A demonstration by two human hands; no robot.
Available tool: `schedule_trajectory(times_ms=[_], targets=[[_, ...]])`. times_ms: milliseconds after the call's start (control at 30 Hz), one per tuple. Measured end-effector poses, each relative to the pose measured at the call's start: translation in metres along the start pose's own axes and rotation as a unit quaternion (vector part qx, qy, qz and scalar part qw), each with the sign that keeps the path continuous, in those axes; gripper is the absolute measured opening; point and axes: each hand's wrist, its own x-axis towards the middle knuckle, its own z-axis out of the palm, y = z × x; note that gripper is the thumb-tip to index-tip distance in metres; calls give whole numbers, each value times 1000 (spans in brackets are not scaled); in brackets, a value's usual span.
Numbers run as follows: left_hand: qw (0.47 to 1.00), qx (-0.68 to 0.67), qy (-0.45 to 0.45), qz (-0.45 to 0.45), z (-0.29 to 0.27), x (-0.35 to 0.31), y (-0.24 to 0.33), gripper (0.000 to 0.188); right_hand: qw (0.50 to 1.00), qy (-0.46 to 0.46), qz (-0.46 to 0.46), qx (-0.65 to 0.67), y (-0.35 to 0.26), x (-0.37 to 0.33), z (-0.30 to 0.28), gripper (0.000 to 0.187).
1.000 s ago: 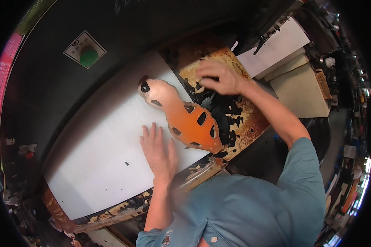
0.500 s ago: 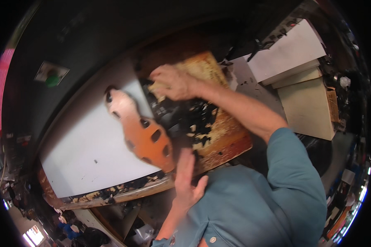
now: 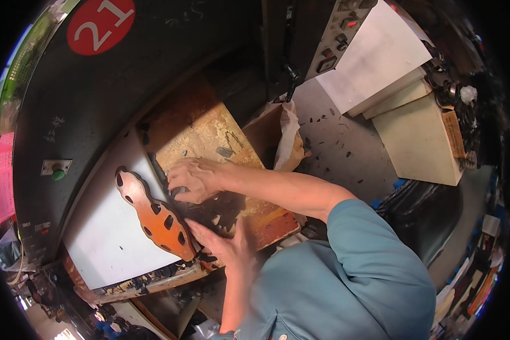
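Observation:
A long orange sole-shaped piece (image 3: 156, 220) with dark oval holes lies on a white sheet (image 3: 93, 249). To its right is a worn, scratched wooden board (image 3: 181, 122). Above that board's left part, my right hand (image 3: 194, 178) has its fingers curled down over dark scraps; what the fingertips grip, if anything, is hidden. Black scraps (image 3: 224, 212) lie on the board just below that hand. My left hand (image 3: 224, 243) is by the near end of the orange piece, fingers stretched out and thumb raised apart, holding nothing visible.
A dark machine body (image 3: 96, 96) with a green button (image 3: 58, 174) rises behind the table. An open paper-lined box (image 3: 280, 136) stands beyond the board. Pale boards (image 3: 413, 139) and a white slab (image 3: 374, 56) are stacked at right. Loose scraps dot the grey surface (image 3: 345, 141) between.
The whole view has shifted. My right hand has moved a little nearer along the board. My left hand has come closer to the orange piece. Fewer black scraps show on the board.

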Motion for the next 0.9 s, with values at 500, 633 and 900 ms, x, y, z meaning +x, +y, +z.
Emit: schedule_trajectory(times_ms=[500,633,900], targets=[[993,-41,85,72,44,53,11,126,996,30,49,61,-15,-12,-36,28],[973,-95,102,181,63,74,32,118,994,49,83,53,-7,-21,-77,27],[961,-132,53,238,93,111,80,110,978,176,107,15,25,-52,-138,23]])
